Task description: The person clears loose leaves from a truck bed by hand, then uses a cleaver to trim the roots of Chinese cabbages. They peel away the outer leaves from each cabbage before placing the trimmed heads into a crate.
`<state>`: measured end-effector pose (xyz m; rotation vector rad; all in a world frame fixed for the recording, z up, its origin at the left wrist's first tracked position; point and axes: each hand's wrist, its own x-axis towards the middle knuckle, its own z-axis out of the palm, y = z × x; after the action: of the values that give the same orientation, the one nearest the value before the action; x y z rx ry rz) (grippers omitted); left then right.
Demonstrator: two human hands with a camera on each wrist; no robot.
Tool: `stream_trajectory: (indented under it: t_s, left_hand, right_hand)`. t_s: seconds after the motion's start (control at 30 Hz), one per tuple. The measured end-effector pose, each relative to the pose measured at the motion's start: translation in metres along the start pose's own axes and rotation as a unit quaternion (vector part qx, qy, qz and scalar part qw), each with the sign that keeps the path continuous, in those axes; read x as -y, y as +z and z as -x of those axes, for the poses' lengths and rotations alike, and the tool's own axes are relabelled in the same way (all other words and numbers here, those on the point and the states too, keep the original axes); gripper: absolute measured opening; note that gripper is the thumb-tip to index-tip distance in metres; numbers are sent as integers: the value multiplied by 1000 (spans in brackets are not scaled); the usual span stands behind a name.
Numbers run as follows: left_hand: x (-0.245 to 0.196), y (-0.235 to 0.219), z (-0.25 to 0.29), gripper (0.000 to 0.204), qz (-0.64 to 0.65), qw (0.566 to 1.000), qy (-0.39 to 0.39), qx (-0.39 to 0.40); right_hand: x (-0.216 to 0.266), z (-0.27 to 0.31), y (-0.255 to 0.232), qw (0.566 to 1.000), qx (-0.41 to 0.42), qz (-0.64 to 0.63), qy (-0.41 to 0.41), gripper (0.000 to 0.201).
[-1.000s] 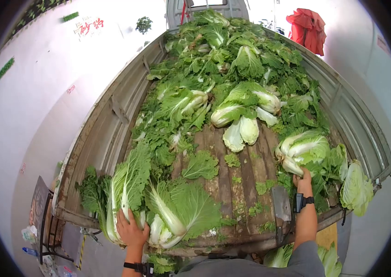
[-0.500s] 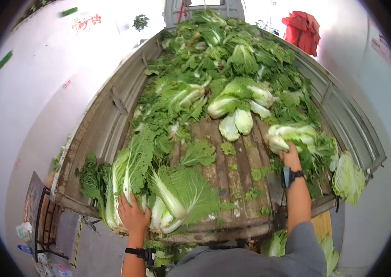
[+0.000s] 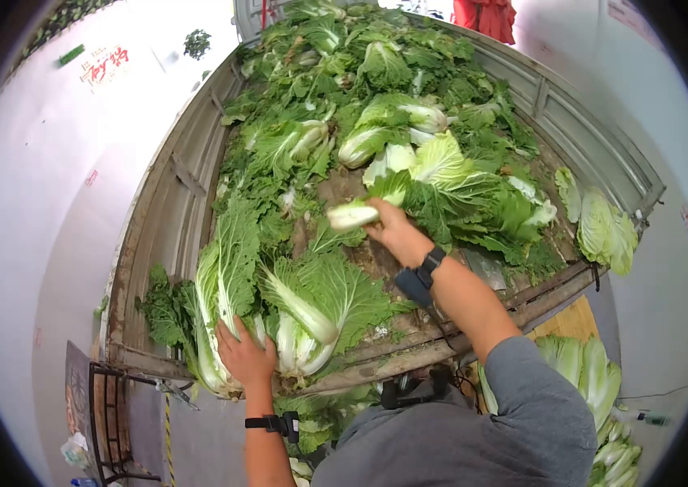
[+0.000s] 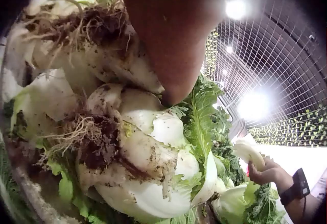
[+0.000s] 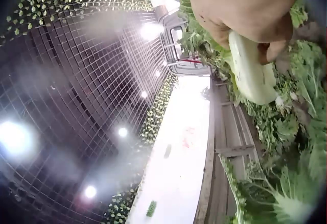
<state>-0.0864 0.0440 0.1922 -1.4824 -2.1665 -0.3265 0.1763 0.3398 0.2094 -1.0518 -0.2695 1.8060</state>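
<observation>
White stalk (image 3: 350, 216), one, sits clamped in the right hand (image 3: 398, 233); the left hand (image 3: 247, 355), fingers apart, touches one cabbage (image 3: 211, 325).

Red lettering (image 3: 105, 65) on the white wall (image 3: 36, 203) is too blurred to read.

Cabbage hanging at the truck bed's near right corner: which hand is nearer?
Right. The right hand holds a pale stalk to the left of that hanging cabbage; the left hand is farther left, touching another cabbage.
</observation>
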Motion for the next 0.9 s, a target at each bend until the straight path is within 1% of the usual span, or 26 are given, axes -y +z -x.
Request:
stream_trajectory:
  t_s: [0.07,0.1,0.13,0.17,0.2,0.23,0.27,0.3,0.33,0.37,0.4,0.43,0.47,0.5,0.53,0.57,0.63,0.67,0.7,0.8,0.83,0.87,0.9]
  left_hand:
    - [2,2,1,72,5,1000,3,0]
    - [1,1,-1,73,6,1000,2,6]
    - [2,-1,-2,73,6,1000,2,15]
    - [3,-1,-3,74,17,1000,3,8]
    - [4,0,-4,75,28,1000,5,3]
    - [5,0,-2,75,39,999,7,-1]
    - [5,-3,2,78,88,996,8,-20]
    - [4,-9,4,80,137,990,9,-39]
    - [3,-16,5,82,188,980,11,-63]
    - [-4,-24,13,89,264,964,-13,-38]
    - [-10,-29,22,92,361,932,11,36]
    - [-15,-34,34,96,451,885,33,112]
    - [-23,-8,59,98,635,760,-31,135]
    - [-26,31,88,96,761,608,-69,215]
    - [-32,12,90,94,777,574,-79,246]
    - [-37,-26,86,92,791,540,-89,275]
    - [-31,-63,87,90,770,546,-141,297]
    - [-23,-71,95,92,734,586,-185,289]
    - [-14,-76,104,93,694,622,-229,280]
    - [17,-84,128,80,659,619,-312,293]
    - [36,-78,139,78,579,655,-345,342]
    - [58,-66,156,75,493,684,-374,387]
    - [73,-56,174,72,473,698,-367,392]
  right_hand:
    - [-16,42,-4,998,-32,34,-40,33]
    - [-26,60,-9,993,-37,86,-71,28]
    - [-34,70,-20,983,20,170,-73,27]
    - [-49,83,-30,967,45,214,-131,27]
    - [-59,109,-33,946,70,256,-187,27]
    - [-78,106,-49,916,106,324,-211,37]
    - [-95,112,-56,863,108,407,-280,41]
    - [-111,124,-69,828,88,475,-285,43]
    - [-114,155,-65,788,68,538,-291,46]
    - [-117,179,-65,763,83,579,-277,48]
    - [-124,196,-66,736,99,617,-261,49]
    - [-136,204,-70,711,148,635,-261,48]
    - [-151,212,-73,685,197,652,-259,48]
    - [-170,220,-76,643,249,657,-305,44]
    - [-190,226,-78,596,298,658,-350,41]
    - [-201,230,-78,544,347,655,-393,38]
    - [-190,247,-66,510,371,734,-253,41]
    - [-188,255,-64,487,382,765,-177,42]
    - [-205,242,-81,510,393,702,-304,52]
    - [-199,227,-86,559,414,628,-349,65]
    - [-214,198,-102,615,355,634,-306,77]
    - [-195,197,-100,664,310,635,-246,79]
    - [-168,192,-96,706,264,631,-184,81]
